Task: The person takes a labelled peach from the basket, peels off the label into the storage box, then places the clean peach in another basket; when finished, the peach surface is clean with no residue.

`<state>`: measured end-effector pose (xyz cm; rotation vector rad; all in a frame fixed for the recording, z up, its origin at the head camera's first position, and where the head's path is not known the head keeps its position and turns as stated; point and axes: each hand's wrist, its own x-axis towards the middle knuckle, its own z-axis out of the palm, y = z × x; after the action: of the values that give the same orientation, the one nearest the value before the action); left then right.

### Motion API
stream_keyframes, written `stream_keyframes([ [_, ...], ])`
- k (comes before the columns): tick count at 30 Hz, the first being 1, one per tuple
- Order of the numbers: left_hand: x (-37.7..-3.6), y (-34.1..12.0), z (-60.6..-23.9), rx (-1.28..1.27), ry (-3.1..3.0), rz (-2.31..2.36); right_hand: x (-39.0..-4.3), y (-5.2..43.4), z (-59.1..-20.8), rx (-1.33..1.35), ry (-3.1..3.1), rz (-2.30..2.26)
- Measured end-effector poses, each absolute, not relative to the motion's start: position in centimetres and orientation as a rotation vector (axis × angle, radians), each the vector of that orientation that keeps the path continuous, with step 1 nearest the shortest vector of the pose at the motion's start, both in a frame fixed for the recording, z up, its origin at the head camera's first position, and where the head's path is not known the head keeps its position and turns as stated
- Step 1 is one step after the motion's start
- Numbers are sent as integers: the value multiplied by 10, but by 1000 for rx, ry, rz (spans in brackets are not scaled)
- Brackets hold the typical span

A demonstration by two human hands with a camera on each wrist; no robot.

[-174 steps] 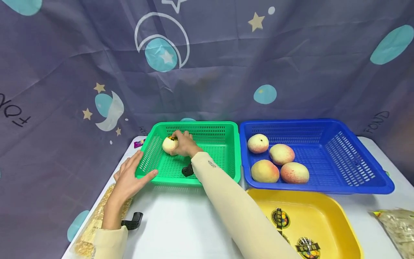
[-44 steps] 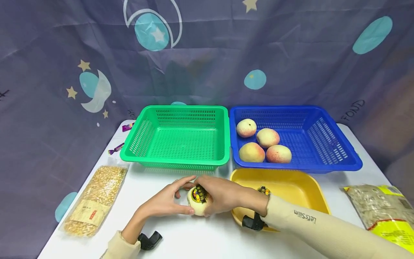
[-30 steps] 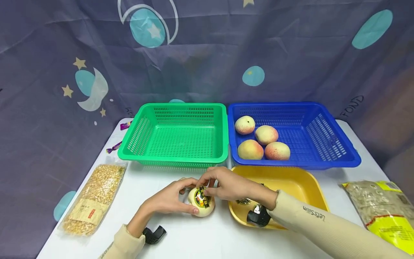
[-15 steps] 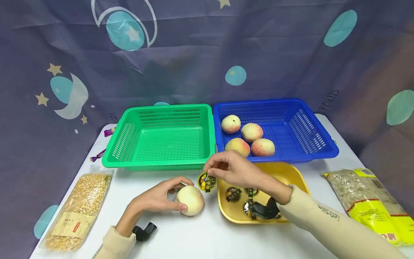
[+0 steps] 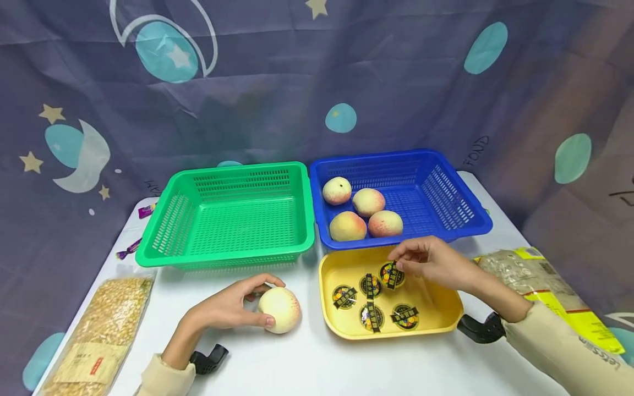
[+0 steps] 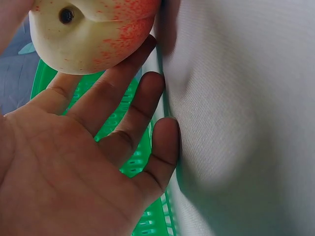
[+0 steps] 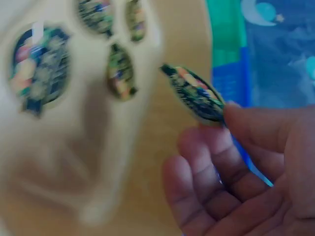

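My left hand (image 5: 225, 308) grips a pale peach (image 5: 280, 309) with a red blush on the white table; the left wrist view shows the peach (image 6: 93, 32) held at my fingertips. My right hand (image 5: 431, 263) pinches a round black-and-yellow sticker (image 5: 391, 275) over the yellow tray (image 5: 446, 319); in the right wrist view the sticker (image 7: 194, 93) hangs from my fingertips. Several peeled stickers (image 5: 371, 316) lie in the tray.
An empty green basket (image 5: 163, 253) stands behind my left hand. The blue basket (image 5: 446, 192) beside it holds several peaches (image 5: 367, 201). A bag of corn kernels (image 5: 96, 333) lies at the left edge, a grain bag (image 5: 540, 280) at the right. Candy wrappers (image 5: 130, 250) lie far left.
My right hand took the peach from the green basket to the table front, peeled its sticker off, and carried the sticker right over the yellow tray. My left hand keeps hold of the peach.
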<state>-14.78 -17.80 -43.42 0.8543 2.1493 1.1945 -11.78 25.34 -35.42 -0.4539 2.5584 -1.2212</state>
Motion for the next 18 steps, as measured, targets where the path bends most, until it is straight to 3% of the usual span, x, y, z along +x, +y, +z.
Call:
stream_keyframes([
  [18, -147, -179, -436, 832, 2147, 1196, -117, 270, -374, -706, 2603, -895],
])
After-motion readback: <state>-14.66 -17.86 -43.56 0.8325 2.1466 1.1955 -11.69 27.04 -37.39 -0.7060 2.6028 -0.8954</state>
